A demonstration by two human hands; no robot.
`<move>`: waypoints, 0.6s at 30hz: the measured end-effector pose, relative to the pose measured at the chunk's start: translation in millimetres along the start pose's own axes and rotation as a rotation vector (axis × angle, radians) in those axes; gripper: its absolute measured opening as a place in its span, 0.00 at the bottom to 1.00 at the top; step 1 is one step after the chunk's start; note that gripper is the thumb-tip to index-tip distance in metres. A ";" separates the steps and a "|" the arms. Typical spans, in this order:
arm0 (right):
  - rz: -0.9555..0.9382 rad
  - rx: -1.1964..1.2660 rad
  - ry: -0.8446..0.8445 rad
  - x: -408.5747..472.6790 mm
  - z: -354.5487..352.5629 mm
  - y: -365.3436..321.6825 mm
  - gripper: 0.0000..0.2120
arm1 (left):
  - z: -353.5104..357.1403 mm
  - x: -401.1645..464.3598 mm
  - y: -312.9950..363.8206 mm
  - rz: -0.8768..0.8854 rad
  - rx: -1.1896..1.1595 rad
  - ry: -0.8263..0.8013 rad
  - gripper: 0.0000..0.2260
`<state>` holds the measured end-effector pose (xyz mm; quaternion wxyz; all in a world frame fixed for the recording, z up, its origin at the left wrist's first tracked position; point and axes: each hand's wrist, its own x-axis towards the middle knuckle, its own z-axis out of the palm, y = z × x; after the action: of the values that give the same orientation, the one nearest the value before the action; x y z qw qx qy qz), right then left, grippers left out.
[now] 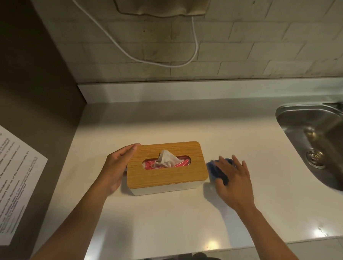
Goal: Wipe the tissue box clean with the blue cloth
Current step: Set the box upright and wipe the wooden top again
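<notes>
Presently bracing tissue box (167, 167), between both hands: left hand (116, 167) flat against its end, right hand (233, 181) spread over blue cloth (216, 169), grip unclear. Next: wipe lid.

The tissue box (165, 167) is sitting flat on the pale counter, its white body showing under a wooden lid; a white tissue is poking up through the oval slot, with pink packaging showing inside. The blue cloth (217, 169) is lying crumpled just beside the box's right end.
</notes>
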<state>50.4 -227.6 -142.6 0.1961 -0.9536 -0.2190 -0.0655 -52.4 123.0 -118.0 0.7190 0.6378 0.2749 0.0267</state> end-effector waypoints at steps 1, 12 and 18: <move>0.016 -0.026 -0.011 6.7 2.7 -3.1 0.25 | 0.5 -0.2 -0.5 -0.001 -0.002 0.008 0.16; 0.092 -0.249 -0.186 0.7 38.8 -8.4 0.25 | 3.7 -3.0 0.7 -0.003 0.018 0.038 0.21; 0.345 0.408 -0.026 15.0 16.3 -40.1 0.22 | 11.2 1.0 8.9 0.013 0.129 0.037 0.22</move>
<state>46.7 -182.0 -140.5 0.3896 -0.9183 -0.0647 0.0265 -44.0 114.9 -109.7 0.6711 0.6839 0.2851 0.0254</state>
